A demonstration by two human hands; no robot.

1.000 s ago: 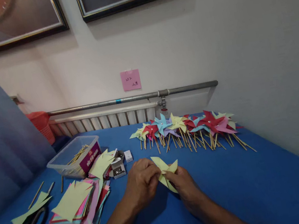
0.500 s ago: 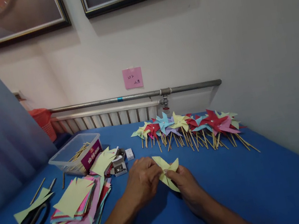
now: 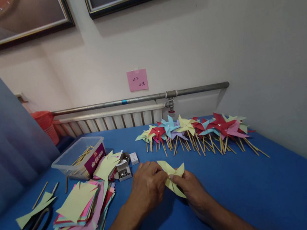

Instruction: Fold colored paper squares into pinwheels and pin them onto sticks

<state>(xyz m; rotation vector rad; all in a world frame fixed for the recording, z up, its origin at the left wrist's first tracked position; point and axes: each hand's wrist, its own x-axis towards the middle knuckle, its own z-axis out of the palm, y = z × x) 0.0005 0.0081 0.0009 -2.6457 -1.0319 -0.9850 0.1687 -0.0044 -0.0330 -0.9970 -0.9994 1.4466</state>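
A pale yellow paper pinwheel with folded blades is held between my two hands above the blue table. My left hand is closed at the pinwheel's left side, its fingertips pinching near the centre; whether a pin is between them is too small to tell. My right hand grips the lower right blades, thumb pressed on top near the middle. Just beyond my left hand, a small open box of metal pins sits beside a closed little white box.
Finished pinwheels on sticks lie in a row at the back right. On the left are a stack of coloured paper, black-handled scissors under a paper scrap, and a clear plastic tub with sticks. A radiator lines the wall.
The whole view has shifted very slightly. Both hands keep the same hold on the yellow pinwheel, with hardly any movement of the fingers.
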